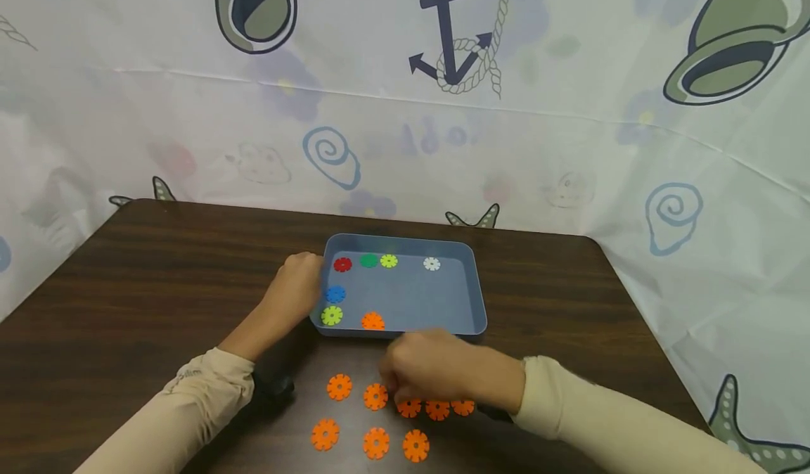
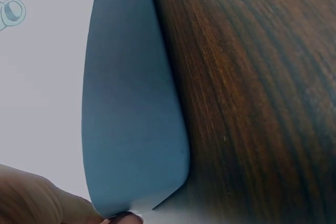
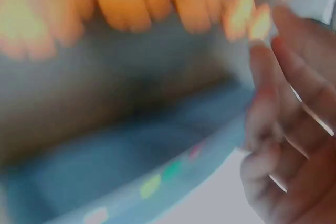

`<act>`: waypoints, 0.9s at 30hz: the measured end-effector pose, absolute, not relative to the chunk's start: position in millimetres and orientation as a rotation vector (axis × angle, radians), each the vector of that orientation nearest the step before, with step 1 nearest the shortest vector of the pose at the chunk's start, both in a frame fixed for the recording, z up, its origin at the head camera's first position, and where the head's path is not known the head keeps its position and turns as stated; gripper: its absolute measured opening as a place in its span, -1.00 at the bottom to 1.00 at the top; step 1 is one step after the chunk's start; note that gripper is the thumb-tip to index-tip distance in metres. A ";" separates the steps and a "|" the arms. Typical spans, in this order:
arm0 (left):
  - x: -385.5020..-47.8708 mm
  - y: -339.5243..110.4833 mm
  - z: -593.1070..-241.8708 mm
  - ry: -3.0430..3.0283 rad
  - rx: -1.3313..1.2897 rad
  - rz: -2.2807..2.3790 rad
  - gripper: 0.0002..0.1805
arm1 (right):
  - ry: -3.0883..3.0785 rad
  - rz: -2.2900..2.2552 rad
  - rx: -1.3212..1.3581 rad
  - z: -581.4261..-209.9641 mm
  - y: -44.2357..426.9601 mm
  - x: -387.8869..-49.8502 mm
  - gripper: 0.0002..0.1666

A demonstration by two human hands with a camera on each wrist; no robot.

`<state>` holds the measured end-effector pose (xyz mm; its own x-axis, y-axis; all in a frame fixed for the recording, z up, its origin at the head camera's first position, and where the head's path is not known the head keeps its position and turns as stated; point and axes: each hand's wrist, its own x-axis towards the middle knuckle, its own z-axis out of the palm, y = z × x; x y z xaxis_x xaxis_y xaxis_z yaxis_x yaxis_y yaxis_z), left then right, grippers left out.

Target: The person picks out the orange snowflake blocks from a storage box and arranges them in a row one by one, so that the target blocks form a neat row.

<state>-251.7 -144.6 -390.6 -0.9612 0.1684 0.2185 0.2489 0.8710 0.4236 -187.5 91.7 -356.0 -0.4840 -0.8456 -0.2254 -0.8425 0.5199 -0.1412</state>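
My left hand point(image 1: 294, 285) grips the left rim of a blue-grey tray point(image 1: 418, 295); in the left wrist view a thumb and a fingertip meet at the tray's edge point(image 2: 134, 129). Just in front of the tray, my right hand point(image 1: 430, 365) hovers low over several orange notched plastic discs point(image 1: 375, 396) on the table. Its fingers are bent, the fingertips close to a disc point(image 3: 260, 22) in the blurred right wrist view. Whether they pinch one cannot be made out. The hand partly covers the nearer row of discs point(image 1: 437, 410).
Inside the tray lie a red disc point(image 1: 342, 264), a green disc point(image 1: 369, 260), two yellow-green discs point(image 1: 332, 315), a white disc point(image 1: 432, 264), a blue disc point(image 1: 335, 294) and an orange disc point(image 1: 373, 321). Behind the dark wood table point(image 1: 158, 270) hangs a printed cloth point(image 1: 392, 157).
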 end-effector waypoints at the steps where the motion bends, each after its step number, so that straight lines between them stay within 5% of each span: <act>1: -252.0 -144.4 -389.8 -2.869 -0.323 -0.680 -0.77 | 2.555 -0.005 -1.397 -350.9 86.0 -197.3 -0.83; 7: -251.5 -144.3 -390.3 -2.919 -0.280 -0.692 -0.73 | 2.695 0.251 -1.308 -352.3 56.4 -248.0 -0.68; 15: -253.2 -144.2 -390.2 -2.892 -0.311 -0.686 -0.76 | 2.628 0.430 -1.405 -375.0 46.5 -260.6 -0.63; 27: -253.1 -142.0 -386.5 -2.903 -0.306 -0.676 -0.74 | 2.655 -0.158 -1.303 -374.2 79.5 -277.8 -0.94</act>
<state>-253.1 -142.0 -386.5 -0.9686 0.1642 0.1865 0.2296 0.8781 0.4198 -277.8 79.5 -374.2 -0.5998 -0.7920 -0.1140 -0.7728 0.6103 -0.1737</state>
